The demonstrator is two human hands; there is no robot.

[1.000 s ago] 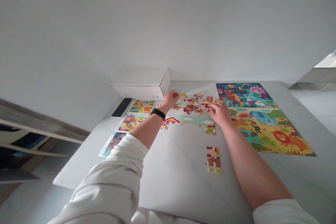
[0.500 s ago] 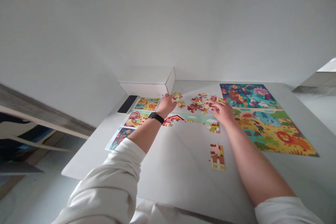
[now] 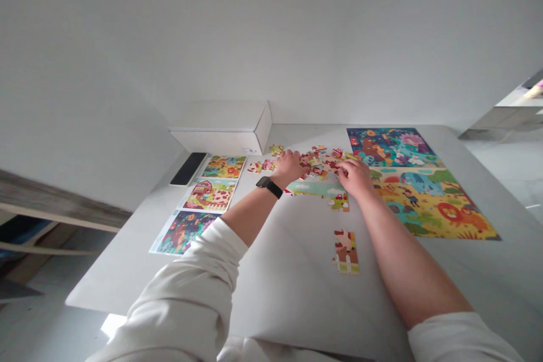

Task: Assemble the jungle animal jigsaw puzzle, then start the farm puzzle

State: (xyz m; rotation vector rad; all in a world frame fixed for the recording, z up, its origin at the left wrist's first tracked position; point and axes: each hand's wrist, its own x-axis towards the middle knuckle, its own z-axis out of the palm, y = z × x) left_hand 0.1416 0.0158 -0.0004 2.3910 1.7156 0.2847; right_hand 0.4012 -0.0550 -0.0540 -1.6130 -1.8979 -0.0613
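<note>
Loose jigsaw puzzle pieces (image 3: 316, 161) lie in a pile near the back of the white table. My left hand (image 3: 291, 167), a black watch on its wrist, reaches over the pile's left side with fingers apart. At the right side, my right hand (image 3: 356, 177) has its thumb and forefinger closed at a reddish piece. A joined puzzle strip (image 3: 316, 188) with sky and a green field lies just in front of the pile, its left part hidden by my left hand and wrist. Nearer to me is a small joined section (image 3: 346, 251) with a brown animal and a fence.
A picture sheet (image 3: 193, 210) with three scenes lies on the left, a black phone (image 3: 188, 168) beside it. Behind them, a white box (image 3: 220, 130) stands near the wall. On the right lie two finished puzzles, one dark blue (image 3: 392, 147), one yellow (image 3: 428, 209).
My left hand has moved right from the pile's left edge to over its middle. Pieces now show to the left of it. My right hand stays at the pile's right side. The view has shifted slightly.
</note>
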